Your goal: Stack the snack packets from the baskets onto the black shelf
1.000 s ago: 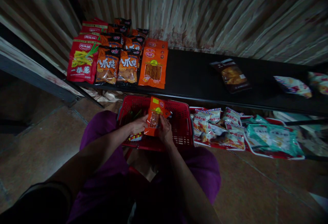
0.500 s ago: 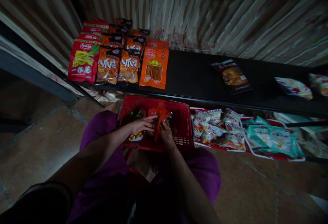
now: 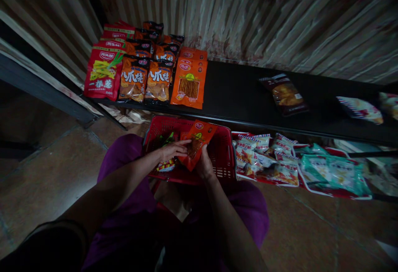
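An orange snack packet is held tilted over the red plastic basket, its printed front facing up toward me. My right hand grips its lower right edge, with the thumb along the front. Stretched fingers of my left hand rest against the packet's left side; the thumb is hidden. Inside the basket, beside my left hand, lie a green-topped packet and a yellow-and-red striped packet, both partly covered. Another orange packet shows behind the held one.
A black shelf runs above the basket. On its left stand red bags, black-and-orange bags and orange packets. A brown packet lies farther right. Below are baskets with white snack bags and teal bags.
The orange packet has turned from nearly edge-on to showing its front, spreading up and to the right. My right hand has rotated with it; my left hand has barely moved.
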